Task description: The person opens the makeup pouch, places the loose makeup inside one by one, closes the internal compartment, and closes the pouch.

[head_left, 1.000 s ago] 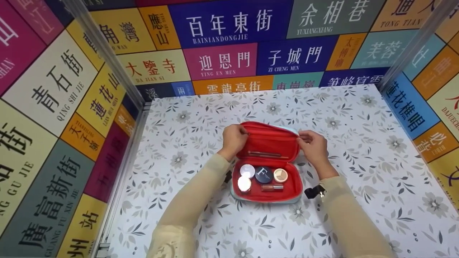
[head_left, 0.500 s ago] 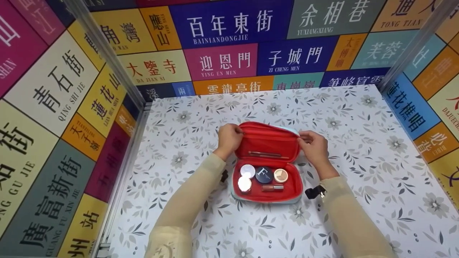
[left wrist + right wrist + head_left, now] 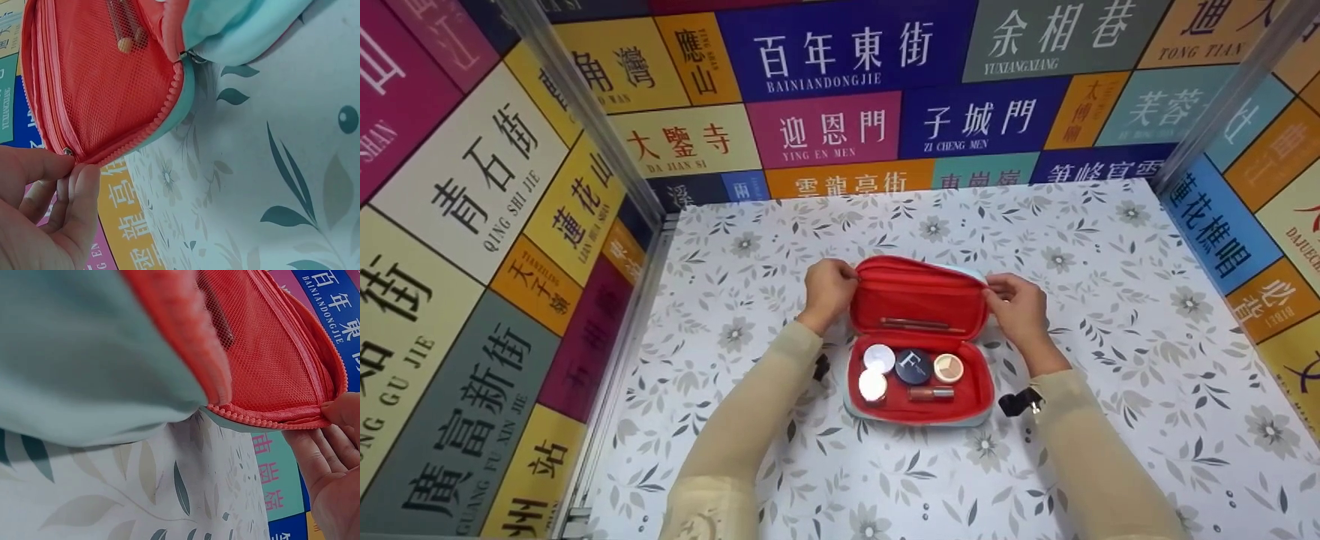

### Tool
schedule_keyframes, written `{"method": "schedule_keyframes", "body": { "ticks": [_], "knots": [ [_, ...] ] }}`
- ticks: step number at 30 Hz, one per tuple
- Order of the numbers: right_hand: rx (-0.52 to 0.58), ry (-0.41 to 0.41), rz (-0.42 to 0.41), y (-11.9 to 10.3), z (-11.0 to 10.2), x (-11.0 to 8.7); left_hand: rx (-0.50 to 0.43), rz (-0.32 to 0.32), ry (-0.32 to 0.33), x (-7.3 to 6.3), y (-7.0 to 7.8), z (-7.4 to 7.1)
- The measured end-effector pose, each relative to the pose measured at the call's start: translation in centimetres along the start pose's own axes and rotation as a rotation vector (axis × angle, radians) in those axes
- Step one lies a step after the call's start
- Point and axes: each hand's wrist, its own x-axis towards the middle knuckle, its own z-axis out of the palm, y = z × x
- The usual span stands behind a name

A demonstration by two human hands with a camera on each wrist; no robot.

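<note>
A makeup bag point(image 3: 919, 420), pale blue outside and red inside, lies unfolded on the table with its lid raised. My left hand point(image 3: 830, 289) pinches the lid's upper left corner; in the left wrist view a small zipper pull point(image 3: 68, 151) shows right by the fingertips. On the other side my right hand point(image 3: 1018, 304) pinches the lid's right edge between thumb and fingers. Behind the lid's red mesh pocket point(image 3: 107, 84) lie slim brushes point(image 3: 919, 324). The base holds a dark round compact point(image 3: 913, 367), a tricolour palette point(image 3: 949, 367), a lip gloss tube point(image 3: 931, 393) and two pale round cases point(image 3: 873, 385).
The bag rests on a white tabletop point(image 3: 720, 427) printed with grey flowers and leaves. Colourful panels with Chinese street names point(image 3: 840, 60) rise behind and at both sides. A metal frame rail point(image 3: 592, 420) runs along the table's left edge.
My left hand has slid left along the top of the lid's mesh pocket, from inside the lid to its left corner. The right hand keeps its grip in the same place.
</note>
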Motion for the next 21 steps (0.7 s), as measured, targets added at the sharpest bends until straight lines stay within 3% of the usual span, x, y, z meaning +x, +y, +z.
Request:
{"method": "schedule_keyframes", "body": {
  "ticks": [16, 21],
  "knots": [
    [0.010, -0.020, 0.009, -0.4, -0.2, -0.1, -0.014, -0.014, -0.002, 0.4, -0.6, -0.1],
    [0.003, -0.024, 0.003, -0.4, -0.2, -0.1, -0.071, -0.022, -0.024, 0.3, -1.1, 0.0]
  ]
}}
